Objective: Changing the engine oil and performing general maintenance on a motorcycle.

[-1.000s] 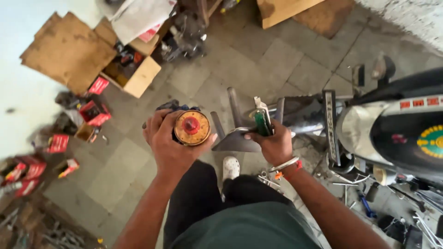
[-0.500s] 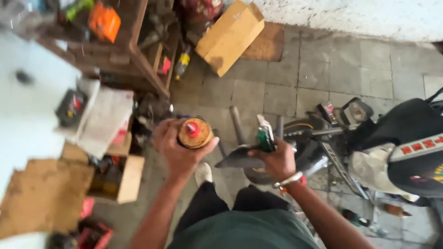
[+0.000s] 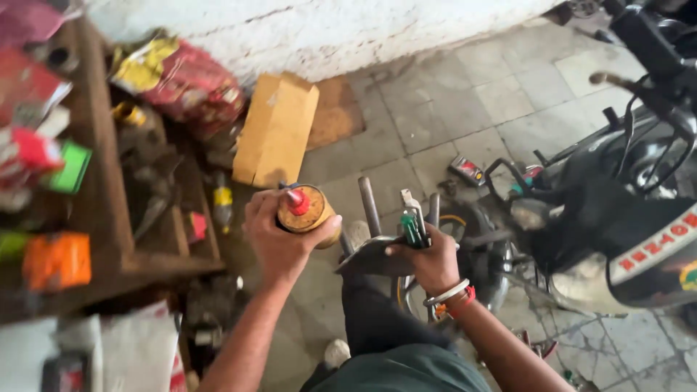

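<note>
On the far left, a wooden shelf (image 3: 109,181) is carrying an orange packet (image 3: 56,260) low down, a green flat packet (image 3: 72,168) above it and a red one (image 3: 33,154) beside that; up top, a yellow wrapper (image 3: 145,62) is lying against a red crumpled bag (image 3: 196,91). Just right of the shelf, a long tan cardboard box (image 3: 276,131) is leaning at the foot of the white wall (image 3: 348,33), its long side running up and slightly right.

Moving in, your left hand (image 3: 276,236) is wrapping round a yellow-brown bottle (image 3: 308,212), grip closed on its body. You are holding it over the floor, between the box and your knees. Its red nozzle cap (image 3: 296,201) is pointing up toward the camera, so its long axis is running almost straight at your head.

Next, your right hand (image 3: 432,263) is clamping a grey metal part (image 3: 374,254) with tubes sticking up away from you, plus a green-handled tool (image 3: 412,231) standing upright in the same closed grip. Bangles (image 3: 450,296) are sitting on that wrist.

Further right, a small red-and-black packet (image 3: 468,170) is lying on the grey paving (image 3: 465,94). On the far right, a black motorcycle (image 3: 617,210) is standing with a white panel with red lettering (image 3: 653,250).
</note>
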